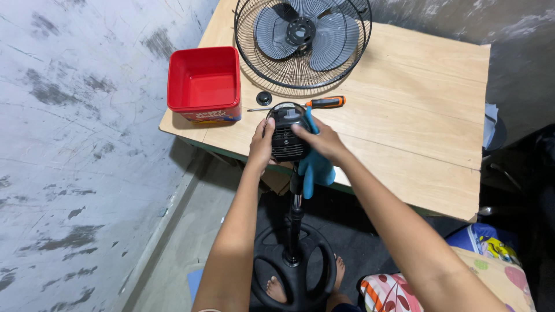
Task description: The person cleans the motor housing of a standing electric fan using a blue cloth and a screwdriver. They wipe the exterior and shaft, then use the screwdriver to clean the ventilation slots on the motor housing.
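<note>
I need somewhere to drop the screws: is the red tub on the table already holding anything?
No, the red tub shows only its bare red bottom, standing left of the fan grille.

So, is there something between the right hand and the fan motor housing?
Yes. A blue cloth lies under the right hand, pressed against the black motor housing, and hangs down beside the stand pole. The left hand touches the housing directly, with nothing between.

A makeshift home repair corner, bare stained concrete wall (75, 115) filling the left of my view, plain plywood surface (416, 115) at upper centre, fan grille with blades (302, 43) and screwdriver (312, 104) lying on it, patterned cushion (462, 283) lower right, my bare feet (276, 289) on the floor
</note>
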